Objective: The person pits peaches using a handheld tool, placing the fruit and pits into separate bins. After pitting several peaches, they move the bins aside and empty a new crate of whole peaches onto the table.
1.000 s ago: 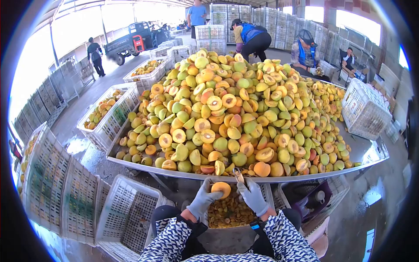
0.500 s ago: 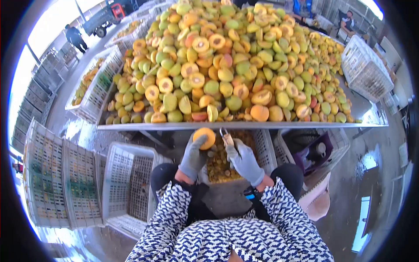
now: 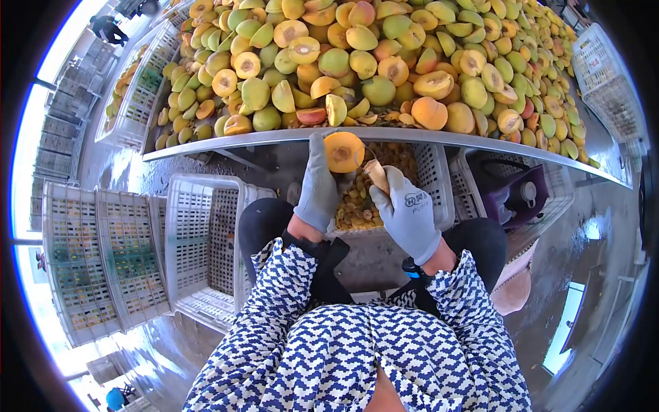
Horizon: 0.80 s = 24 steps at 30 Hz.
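In my gloved left hand (image 3: 318, 184) is a yellow peach half (image 3: 344, 152), its cut face with the reddish hollow turned up and toward my right. My gloved right hand (image 3: 410, 214) is closed round the wooden handle of a small pitting tool (image 3: 376, 174). The tool's thin metal loop reaches the right edge of the peach half. Both hands are just in front of the metal table's edge (image 3: 274, 139), above a crate (image 3: 434, 182) of pits and fruit scraps (image 3: 358, 207).
Halved peaches (image 3: 334, 62) lie heaped on the table. To my left stand an upright-tilted white crate (image 3: 189, 237) and stacked crates (image 3: 103, 257). At right, a purple container (image 3: 515, 202) sits in another crate. A person (image 3: 108, 29) is at the far left.
The peach half has turned so its cut face shows, and the tool's loop has come up to its edge. My view has tipped down, with the heap shifting upward in the picture.
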Motion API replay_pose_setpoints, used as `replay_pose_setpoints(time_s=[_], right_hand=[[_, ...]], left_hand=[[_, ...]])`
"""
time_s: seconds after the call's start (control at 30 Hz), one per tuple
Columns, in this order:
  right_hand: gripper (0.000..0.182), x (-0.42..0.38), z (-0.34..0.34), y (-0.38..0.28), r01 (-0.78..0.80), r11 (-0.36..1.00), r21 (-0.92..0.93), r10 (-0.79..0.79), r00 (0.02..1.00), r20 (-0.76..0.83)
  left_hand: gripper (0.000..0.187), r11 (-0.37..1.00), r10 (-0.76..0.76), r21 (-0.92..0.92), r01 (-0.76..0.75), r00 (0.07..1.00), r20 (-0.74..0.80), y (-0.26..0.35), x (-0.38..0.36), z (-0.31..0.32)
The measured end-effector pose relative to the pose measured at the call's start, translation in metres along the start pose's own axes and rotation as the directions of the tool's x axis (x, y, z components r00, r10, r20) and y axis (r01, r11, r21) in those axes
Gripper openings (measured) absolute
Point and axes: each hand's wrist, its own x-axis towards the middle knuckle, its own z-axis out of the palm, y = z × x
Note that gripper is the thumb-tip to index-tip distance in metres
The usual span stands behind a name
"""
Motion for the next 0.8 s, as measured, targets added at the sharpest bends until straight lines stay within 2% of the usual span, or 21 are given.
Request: replay_pose_setpoints(time_s=[0.1, 0.2, 0.27, 0.37, 0.43, 0.47, 0.53, 0.57, 0.6, 0.63, 0.67, 0.7, 0.73, 0.77, 0.8], right_hand=[[0.020, 0.003, 0.004, -0.004, 0.004, 0.999, -0.040, -0.004, 1.000, 0.008], [0.019, 0.004, 0.013, -0.005, 0.042, 0.999, 0.035, -0.041, 0.999, -0.023], [0.019, 0.002, 0.017, -0.003, -0.048, 0.987, 0.156, 0.033, 0.995, 0.099], [0.016, 0.003, 0.018, -0.008, -0.060, 0.990, 0.129, 0.047, 0.994, 0.102], [0.016, 0.004, 0.019, -0.010, -0.058, 0.993, 0.106, 0.050, 0.995, 0.085], [0.016, 0.004, 0.020, -0.011, -0.058, 0.995, 0.085, 0.052, 0.996, 0.069], [0.017, 0.004, 0.022, -0.015, -0.040, 0.996, 0.084, 0.036, 0.998, 0.048], [0.017, 0.008, 0.021, -0.015, -0.016, 0.997, 0.076, 0.015, 1.000, 0.014], [0.017, 0.010, 0.019, -0.013, 0.013, 0.997, 0.082, -0.012, 1.000, -0.014], [0.017, 0.011, 0.020, -0.009, 0.058, 0.996, 0.075, -0.053, 0.997, -0.064], [0.018, 0.015, 0.022, -0.003, 0.076, 0.985, 0.156, -0.059, 0.992, -0.111], [0.018, 0.017, 0.020, 0.000, -0.038, 0.961, 0.273, 0.059, 0.996, -0.072], [0.021, 0.025, 0.014, 0.000, -0.080, 0.908, 0.411, 0.122, 0.990, -0.076], [0.023, 0.030, 0.009, 0.006, -0.131, 0.892, 0.433, 0.172, 0.984, -0.056], [0.025, 0.037, 0.003, 0.010, -0.092, 0.891, 0.446, 0.151, 0.984, -0.098]], left_hand=[[0.057, 0.999, 0.045, -0.018, -0.045, 0.999, -0.025, -0.007, 0.003, 0.000], [0.056, 0.995, 0.093, -0.048, -0.093, 0.996, -0.006, -0.009, 0.005, -0.004], [0.056, 0.991, 0.114, -0.066, -0.112, 0.993, 0.021, -0.008, 0.004, -0.005], [0.054, 0.992, 0.111, -0.057, -0.110, 0.994, 0.011, -0.006, 0.001, -0.002], [0.043, 0.990, 0.137, -0.043, -0.136, 0.990, 0.030, -0.003, -0.004, 0.002], [0.043, 0.989, 0.141, -0.045, -0.139, 0.989, 0.034, -0.005, -0.004, 0.001], [0.041, 0.945, 0.320, 0.072, -0.320, 0.947, 0.022, -0.010, 0.001, -0.001], [0.037, 0.935, 0.341, 0.104, -0.338, 0.940, -0.016, -0.011, 0.002, -0.001], [0.040, 0.906, 0.402, 0.119, -0.406, 0.914, 0.053, -0.013, 0.001, -0.001], [0.044, 0.926, 0.365, 0.084, -0.368, 0.930, 0.053, -0.007, 0.000, 0.006], [0.048, 0.921, 0.368, 0.100, -0.377, 0.925, 0.096, -0.013, 0.012, -0.003], [0.049, 0.946, 0.316, 0.011, -0.325, 0.926, 0.206, 0.006, 0.001, 0.015], [0.046, 0.954, 0.253, 0.114, -0.277, 0.949, 0.189, -0.008, 0.014, -0.002], [0.039, 0.936, 0.270, 0.162, -0.311, 0.934, 0.232, 0.003, 0.008, 0.011], [0.035, 0.934, 0.219, 0.235, -0.268, 0.951, 0.217, 0.010, 0.006, 0.018]])
